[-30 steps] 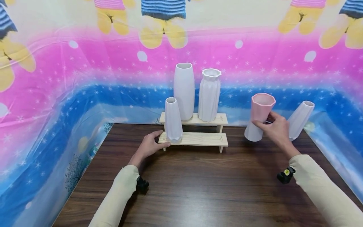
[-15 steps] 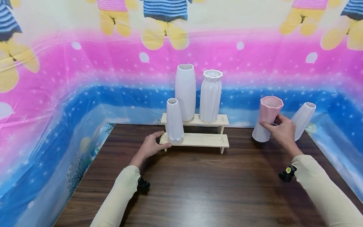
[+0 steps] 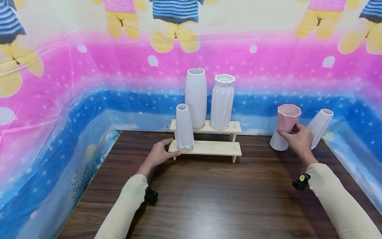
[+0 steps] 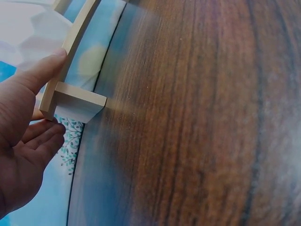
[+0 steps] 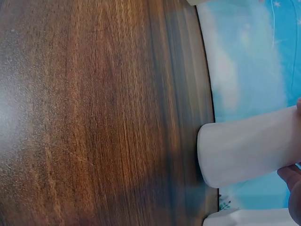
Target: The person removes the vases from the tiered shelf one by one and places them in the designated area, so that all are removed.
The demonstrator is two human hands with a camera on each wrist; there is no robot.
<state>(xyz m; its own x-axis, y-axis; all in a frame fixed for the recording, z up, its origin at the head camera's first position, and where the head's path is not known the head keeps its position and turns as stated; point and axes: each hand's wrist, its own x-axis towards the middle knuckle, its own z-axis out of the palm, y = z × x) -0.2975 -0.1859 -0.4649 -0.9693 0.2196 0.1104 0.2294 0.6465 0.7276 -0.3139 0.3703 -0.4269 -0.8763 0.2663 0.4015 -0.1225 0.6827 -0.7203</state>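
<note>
My right hand (image 3: 299,141) grips a pink-and-white vase (image 3: 287,118) at its waist, thumb in front. The vase stands at the table's back right, and its white base (image 5: 249,150) fills part of the right wrist view. With my left hand (image 3: 159,153) I pinch the left end of a two-step wooden stand's lower board (image 3: 213,147). In the left wrist view, the thumb (image 4: 44,70) lies on that board, fingers curled at its end. A narrow white faceted vase (image 3: 184,127) stands on the lower step, just beside this hand.
On the upper step (image 3: 206,127) stand a tall smooth white vase (image 3: 196,98) and a white vase with a ruffled rim (image 3: 222,104). Another white faceted vase (image 3: 320,127) is behind my right hand. A printed cloth (image 3: 134,83) borders the dark wooden table (image 3: 209,196).
My right hand has shifted the pink-and-white vase to the right, nearer the white vase there. My left hand keeps its hold on the stand.
</note>
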